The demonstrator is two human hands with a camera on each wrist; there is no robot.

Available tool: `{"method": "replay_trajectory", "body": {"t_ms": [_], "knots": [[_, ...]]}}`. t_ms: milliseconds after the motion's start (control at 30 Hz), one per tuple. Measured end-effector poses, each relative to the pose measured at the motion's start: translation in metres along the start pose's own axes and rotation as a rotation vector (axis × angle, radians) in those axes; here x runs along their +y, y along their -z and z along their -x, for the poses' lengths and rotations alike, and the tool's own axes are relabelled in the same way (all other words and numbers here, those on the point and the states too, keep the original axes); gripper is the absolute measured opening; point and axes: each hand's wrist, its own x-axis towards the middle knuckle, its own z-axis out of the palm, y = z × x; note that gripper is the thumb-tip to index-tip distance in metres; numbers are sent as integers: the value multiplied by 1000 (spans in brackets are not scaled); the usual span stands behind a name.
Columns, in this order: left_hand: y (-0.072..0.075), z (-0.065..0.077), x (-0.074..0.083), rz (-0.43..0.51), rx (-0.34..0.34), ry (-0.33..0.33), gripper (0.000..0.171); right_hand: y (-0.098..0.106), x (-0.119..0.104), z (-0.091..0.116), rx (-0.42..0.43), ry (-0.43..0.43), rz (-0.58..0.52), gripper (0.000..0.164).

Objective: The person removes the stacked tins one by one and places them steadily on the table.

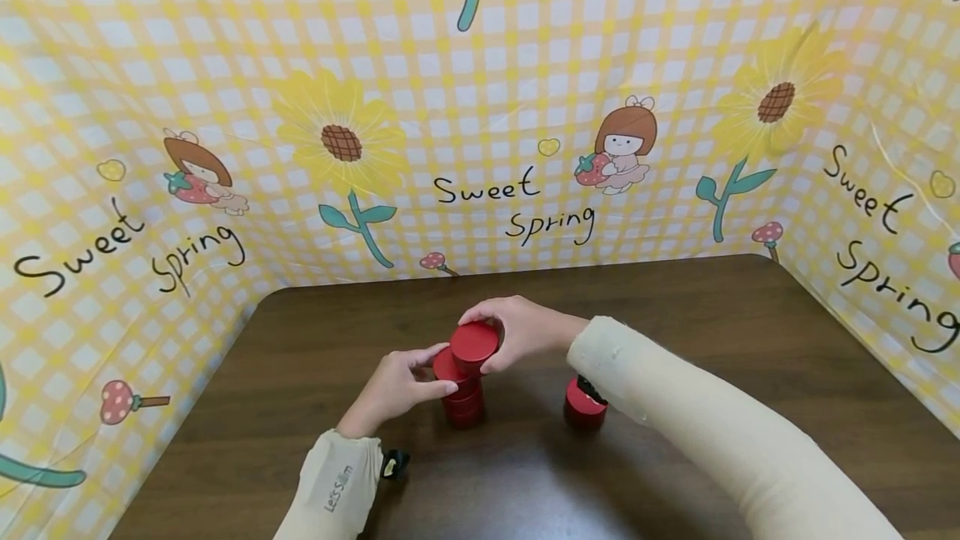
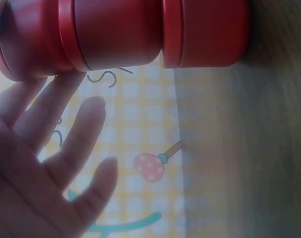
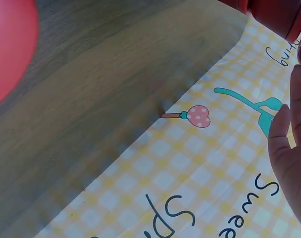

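Note:
A stack of red round tins (image 1: 465, 411) stands near the middle of the table; in the left wrist view the stacked tins (image 2: 120, 34) lie sideways across the top. My left hand (image 1: 393, 390) holds the upper tin (image 1: 446, 367) of the stack between thumb and fingers. In my right hand (image 1: 525, 330), another red tin (image 1: 475, 342) is gripped by its sides, partly over the stack's top and slightly to the right. Whether it touches the tin below cannot be told. In the right wrist view, the right hand's fingers (image 3: 284, 134) show at the right edge.
A single red tin (image 1: 583, 411) stands on the dark wooden table (image 1: 337, 323) under my right wrist, partly covered by a black strap. A yellow checked cloth (image 1: 480, 132) with printed flowers and words rises behind the table and along both sides.

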Motion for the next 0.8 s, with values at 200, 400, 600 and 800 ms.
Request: {"method": "replay_trajectory", "body": {"t_ms": [200, 400, 600, 800], "knots": [[-1, 1, 1, -11, 4, 8, 53, -1, 6, 13, 91, 46, 42, 56], [0, 0, 1, -19, 10, 23, 53, 1, 15, 25, 142, 42, 99, 56], [0, -2, 1, -24, -3, 31, 56, 4, 24, 33, 132, 20, 121, 56], [0, 0, 1, -33, -8, 27, 55, 1, 27, 38, 121, 3, 139, 54]]}}
